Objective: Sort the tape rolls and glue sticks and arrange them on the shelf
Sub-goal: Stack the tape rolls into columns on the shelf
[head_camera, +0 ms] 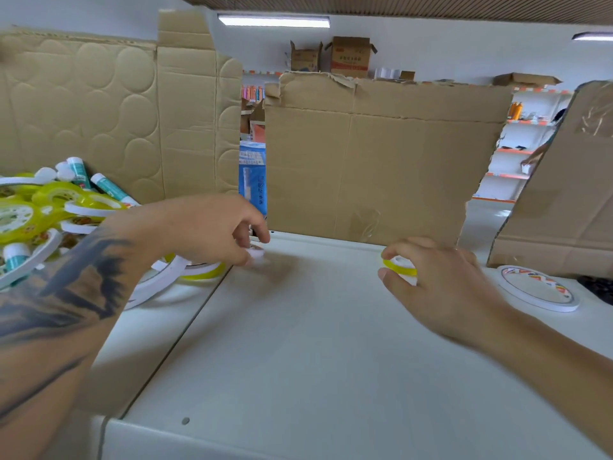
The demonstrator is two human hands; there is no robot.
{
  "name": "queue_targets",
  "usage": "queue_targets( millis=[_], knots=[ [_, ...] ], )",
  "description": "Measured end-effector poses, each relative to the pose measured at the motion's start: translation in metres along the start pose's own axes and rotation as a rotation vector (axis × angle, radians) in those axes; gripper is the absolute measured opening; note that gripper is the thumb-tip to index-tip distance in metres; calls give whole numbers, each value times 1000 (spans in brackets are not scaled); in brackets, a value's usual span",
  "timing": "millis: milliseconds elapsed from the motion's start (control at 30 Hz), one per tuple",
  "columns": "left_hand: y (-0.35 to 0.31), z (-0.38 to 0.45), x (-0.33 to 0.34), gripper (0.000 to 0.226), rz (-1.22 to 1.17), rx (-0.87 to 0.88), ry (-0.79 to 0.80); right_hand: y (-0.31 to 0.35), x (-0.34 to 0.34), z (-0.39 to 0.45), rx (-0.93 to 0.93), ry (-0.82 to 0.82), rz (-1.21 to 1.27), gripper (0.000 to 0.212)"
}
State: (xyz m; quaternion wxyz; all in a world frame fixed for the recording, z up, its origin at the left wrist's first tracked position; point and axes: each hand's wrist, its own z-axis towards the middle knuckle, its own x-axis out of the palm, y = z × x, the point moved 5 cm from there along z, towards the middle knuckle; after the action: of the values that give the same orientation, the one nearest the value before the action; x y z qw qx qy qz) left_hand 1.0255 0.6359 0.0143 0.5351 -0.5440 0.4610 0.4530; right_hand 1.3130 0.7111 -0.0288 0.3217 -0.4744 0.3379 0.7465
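Sorting has barely begun: the mixed pile [49,207] remains. The right hand [444,287] pinches a yellow tape roll [399,265] on the shelf [298,343]; the left hand [212,227] pinches a white-capped item [256,252], one white roll [539,288] placed.

The white shelf [298,343] is a flat, pale board with a seam running down its left part and a small screw hole near the front edge. At its left end lies a heap of yellow tape rolls [39,207], white tape rolls [156,280] and teal-labelled glue sticks [109,189]. At the right end a flat white tape roll [539,288] with a coloured label lies alone. Sheets of brown cardboard [371,167] stand along the back edge.
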Motion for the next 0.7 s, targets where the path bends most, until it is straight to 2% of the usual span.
queue_targets(
  millis=[133, 300, 433, 633, 700],
  knots=[
    [-16, -4, -13, 19, -114, 99, -146, 14, -5, -4, -108, -27, 124, 26],
    [-45, -12, -15, 27, -263, 234, -233, 28, -19, -4, -207, -42, 298, 39],
    [-63, -15, -12, 25, -348, 302, -266, 28, -29, -3, -215, -24, 478, 43],
    [-90, -18, -3, 22, -310, 416, -321, 24, -27, -3, -207, 25, 534, 46],
    [-96, -19, 0, 22, -316, 448, -334, 21, -28, -3, -183, 27, 534, 41]
  ],
)
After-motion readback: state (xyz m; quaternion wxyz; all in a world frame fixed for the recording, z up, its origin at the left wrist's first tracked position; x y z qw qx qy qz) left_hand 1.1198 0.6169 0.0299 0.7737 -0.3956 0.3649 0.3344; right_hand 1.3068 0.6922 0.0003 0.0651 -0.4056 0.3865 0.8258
